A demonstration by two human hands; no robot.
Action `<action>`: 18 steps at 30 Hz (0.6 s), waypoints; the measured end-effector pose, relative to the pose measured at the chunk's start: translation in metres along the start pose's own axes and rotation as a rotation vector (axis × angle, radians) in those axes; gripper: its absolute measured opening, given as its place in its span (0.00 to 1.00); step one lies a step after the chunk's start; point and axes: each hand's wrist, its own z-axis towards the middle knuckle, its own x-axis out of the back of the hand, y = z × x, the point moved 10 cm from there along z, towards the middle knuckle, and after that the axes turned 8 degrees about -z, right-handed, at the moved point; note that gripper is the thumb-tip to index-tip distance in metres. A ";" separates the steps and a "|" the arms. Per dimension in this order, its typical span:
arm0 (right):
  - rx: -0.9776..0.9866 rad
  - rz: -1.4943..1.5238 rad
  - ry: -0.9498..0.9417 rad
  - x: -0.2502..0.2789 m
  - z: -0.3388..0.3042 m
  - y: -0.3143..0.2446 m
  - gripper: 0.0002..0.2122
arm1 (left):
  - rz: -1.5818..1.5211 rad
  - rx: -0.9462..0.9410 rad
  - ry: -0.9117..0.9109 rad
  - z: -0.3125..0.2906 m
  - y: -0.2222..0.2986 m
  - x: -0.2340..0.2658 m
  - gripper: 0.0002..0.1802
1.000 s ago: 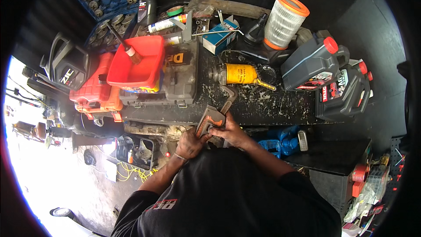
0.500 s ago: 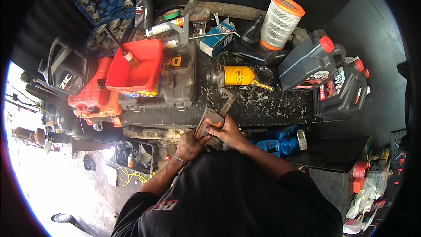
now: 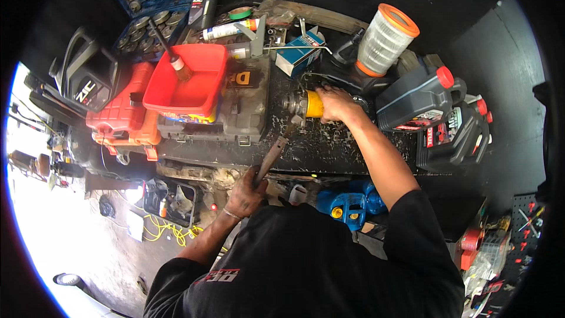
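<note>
My left hand [image 3: 245,193] is closed round the lower part of a worn metal pipe wrench [image 3: 273,156], at the front edge of the black workbench [image 3: 329,156]. The wrench slants up and away to the right, toward a yellow cylinder [image 3: 315,105] with a grey metal end, which lies on its side on the bench. Over the right part of that cylinder, my right hand [image 3: 340,105] reaches from above with fingers wrapped round it. Its right end is mostly hidden under the hand.
A red tub [image 3: 188,82] with a brush [image 3: 176,62] stands on a dark tool case [image 3: 250,106] to the left. An orange-rimmed air filter [image 3: 385,41], a blue box [image 3: 299,53] and grey oil jugs [image 3: 412,100] stand behind and right. Blue jugs [image 3: 353,203] sit below the bench edge.
My right hand has left the wrench and moved forward onto the yellow cylinder. My left hand keeps the wrench, now turned narrow side up. The whole view has shifted slightly.
</note>
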 end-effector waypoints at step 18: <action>-0.188 0.197 0.331 0.057 -0.038 0.001 0.47 | -0.191 0.043 0.068 0.029 -0.008 -0.059 0.31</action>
